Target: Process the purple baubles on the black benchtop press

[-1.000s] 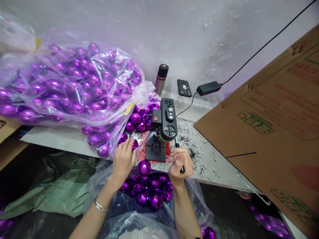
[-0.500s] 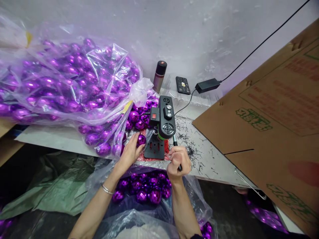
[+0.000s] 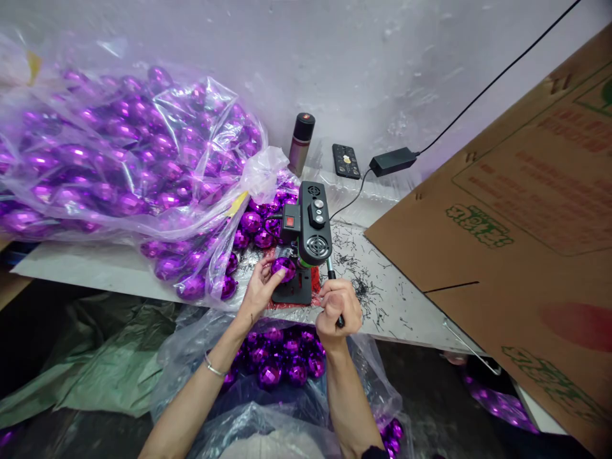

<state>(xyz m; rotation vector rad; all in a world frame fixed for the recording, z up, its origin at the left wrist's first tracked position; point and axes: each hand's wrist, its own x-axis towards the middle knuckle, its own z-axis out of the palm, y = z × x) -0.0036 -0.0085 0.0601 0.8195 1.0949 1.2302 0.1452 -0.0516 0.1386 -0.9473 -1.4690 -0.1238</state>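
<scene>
A shiny purple faceted ball (image 3: 283,270) is pinched in the fingers of my left hand (image 3: 261,288), just left of a small black bench drill press (image 3: 315,223). The ball is over the left part of the machine's black slotted base (image 3: 292,292). Wrapped round the black grip of the press's lever (image 3: 331,270) is my right hand (image 3: 340,310). The underside of the press head, where a bit would be, is hidden from above. Several loose purple balls (image 3: 251,222) lie behind my left hand at the mouth of a clear bag.
A clear plastic bag (image 3: 157,146) full of purple balls lies at left. Behind stand a dark bottle (image 3: 301,144), a phone (image 3: 345,161) and a power adapter (image 3: 393,162) with cable. Black shavings (image 3: 366,287) litter the tabletop. A cardboard box (image 3: 502,268) leans at right; bagged balls (image 3: 270,375) sit below the edge.
My left hand has moved right, bringing the purple ball from beside the base to over it, near the press head. My right hand keeps its grip on the lever. The view shifted slightly.
</scene>
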